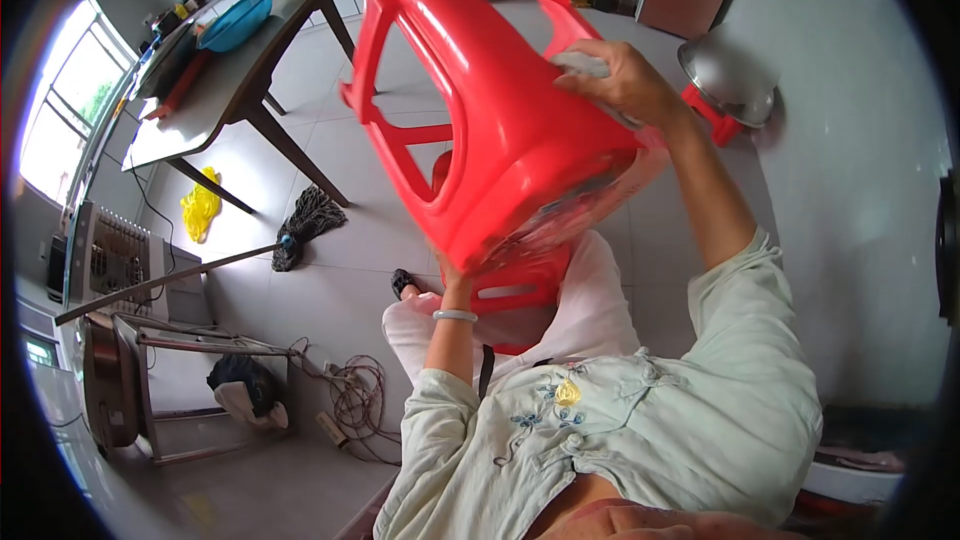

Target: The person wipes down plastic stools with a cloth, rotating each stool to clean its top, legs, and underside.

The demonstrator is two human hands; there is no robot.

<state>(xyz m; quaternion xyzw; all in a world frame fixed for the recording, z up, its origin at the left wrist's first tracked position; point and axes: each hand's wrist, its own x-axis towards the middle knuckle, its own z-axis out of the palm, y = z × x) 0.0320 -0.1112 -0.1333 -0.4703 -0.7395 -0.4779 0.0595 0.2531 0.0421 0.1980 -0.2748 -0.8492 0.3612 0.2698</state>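
A red plastic stool (500,90) is held up in front of me, tilted, with its legs pointing away and its seat end toward me. My left hand (457,278) grips it from below at the seat edge; most of the fingers are hidden behind the plastic. My right hand (640,88) is closed on a grey-white cloth (583,64), pressed against the stool's upper right side. A second red stool (515,290) stands lower down between my knees, partly covered by the one I hold.
To the left, a dark-legged table (270,35) carries a blue basin (238,18). A mop (305,228) and a yellow bag (201,204) lie on the floor. Coiled cable (358,395) sits near a metal frame (210,345). By the right wall rests a metal bowl (730,75).
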